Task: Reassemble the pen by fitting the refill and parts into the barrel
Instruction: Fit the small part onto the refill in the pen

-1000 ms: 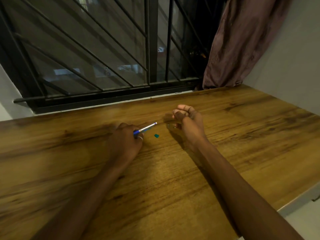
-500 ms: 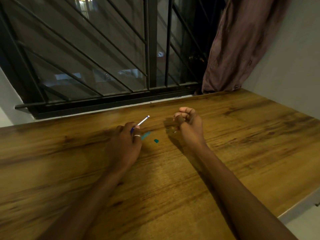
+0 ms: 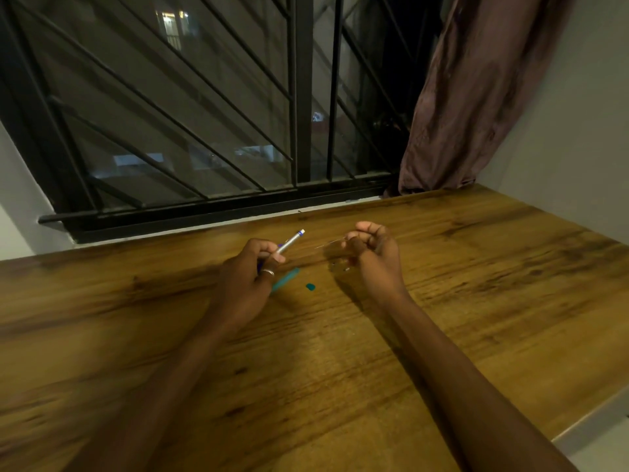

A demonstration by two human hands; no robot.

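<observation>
My left hand (image 3: 250, 277) grips a thin silver and blue pen part (image 3: 290, 242), its tip pointing up and to the right, above the wooden table (image 3: 340, 369). My right hand (image 3: 376, 255) is closed around a thin, pale, hard-to-see piece (image 3: 328, 244) that sticks out to the left toward the pen part. A gap separates the two pieces. A teal pen barrel (image 3: 287, 279) lies on the table, half hidden under my left hand. A small teal cap piece (image 3: 310, 287) lies just to its right. Tiny dark bits (image 3: 340, 266) sit below my right hand.
A window with a black metal grille (image 3: 204, 131) runs along the table's far edge. A brown curtain (image 3: 476, 97) hangs at the back right beside a white wall (image 3: 561, 148). The table's right front edge (image 3: 585, 424) drops off near my right forearm.
My left hand lifted and tilted the silver pen part upward, uncovering the teal barrel. My right hand closed into a fist around the thin piece. The view tilted up slightly.
</observation>
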